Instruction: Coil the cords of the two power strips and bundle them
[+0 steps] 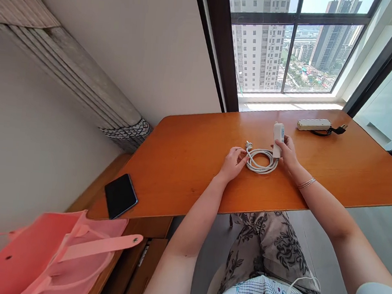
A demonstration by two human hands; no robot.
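The right hand [287, 151] grasps the white strip [278, 136], fingers and thumb closed on its sides, over the middle of the desk [196, 142]; whether the strip touches the wood cannot be told. The left hand [233, 163] has its curled fingers at the left side of the white cord [259, 171], which lies coiled between the two hands, though whether they pinch it is unclear. The plug [249, 145] sits at the coil's far left, just beside the left fingertips. The desk's front edge runs nearer the person, with the coil set back from it. Left of the left hand, a wide stretch of wood reaches the slanting side edge. Beyond the right hand, the beige strip [313, 124] lies near the back right corner, its black plug [339, 129] toward the right edge. The phone [121, 196] rests by the front left edge, near the pink case [71, 250].
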